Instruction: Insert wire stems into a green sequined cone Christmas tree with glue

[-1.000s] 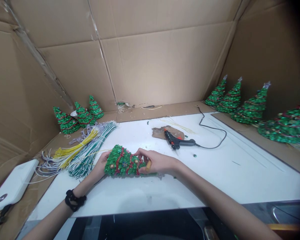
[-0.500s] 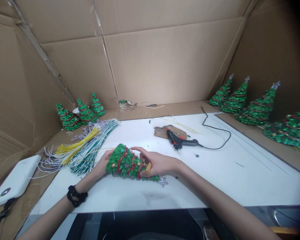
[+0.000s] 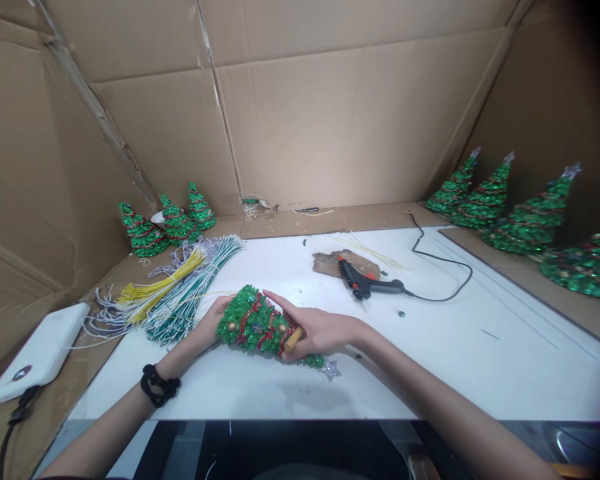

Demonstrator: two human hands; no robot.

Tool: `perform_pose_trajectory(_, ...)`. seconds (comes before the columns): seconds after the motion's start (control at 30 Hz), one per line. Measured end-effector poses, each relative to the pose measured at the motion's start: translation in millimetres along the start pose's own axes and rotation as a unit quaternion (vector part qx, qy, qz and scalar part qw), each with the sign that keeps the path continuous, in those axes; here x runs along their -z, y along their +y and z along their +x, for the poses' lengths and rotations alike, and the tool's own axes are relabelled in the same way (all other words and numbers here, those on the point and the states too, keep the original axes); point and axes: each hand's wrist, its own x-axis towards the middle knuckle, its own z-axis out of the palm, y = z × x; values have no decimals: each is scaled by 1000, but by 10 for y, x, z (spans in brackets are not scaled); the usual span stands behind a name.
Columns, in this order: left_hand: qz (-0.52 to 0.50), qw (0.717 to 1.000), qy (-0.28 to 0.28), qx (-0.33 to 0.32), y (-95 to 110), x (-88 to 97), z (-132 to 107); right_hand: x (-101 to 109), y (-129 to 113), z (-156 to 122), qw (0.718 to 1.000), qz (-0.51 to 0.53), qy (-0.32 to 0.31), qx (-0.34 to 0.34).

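A small green decorative Christmas tree (image 3: 250, 320) with red tinsel and gold baubles lies on its side between my hands, over the front of the white board. My left hand (image 3: 214, 323) grips its wide base; most of those fingers are hidden behind it. Around the upper part is my right hand (image 3: 320, 330), thumb and fingers closed on the tree. A short tan stick (image 3: 294, 339) is also tucked in my right hand. Past that hand, a clear star (image 3: 331, 371) sticks out at the tip.
A black glue gun (image 3: 365, 283) rests by a brown scrap (image 3: 325, 265), its cord trailing right. Bundled green-tipped wires (image 3: 200, 287) and yellow wires (image 3: 165, 287) lie left, near a white power bank (image 3: 40, 353). Finished trees (image 3: 525, 217) line the right; several starless trees (image 3: 180, 223) stand back left.
The whole view has shifted slightly, so things appear a little further right. Both hands keep their hold on the tree, which is tilted a touch more.
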Motion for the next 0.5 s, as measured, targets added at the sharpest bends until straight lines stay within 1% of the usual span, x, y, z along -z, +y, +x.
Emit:
perform_pose_trajectory(0.07, -3, 1000, -4, -1, -13, 5, -2, 5, -3, -8, 1000, 8, 2, 8)
perform_pose_trajectory(0.17, 6, 1000, -2, 1, 8, 2, -4, 8, -18, -24, 1000, 10, 2, -1)
perform_pose_trajectory(0.33, 24, 1000, 6, -2, 132, -33, 7, 3, -46, -25, 999, 19, 1, -31)
perform_pose_trajectory(0.5, 17, 999, 13, 32, 231, -86, -9, -2, -16, 18, 999, 37, 3, -31)
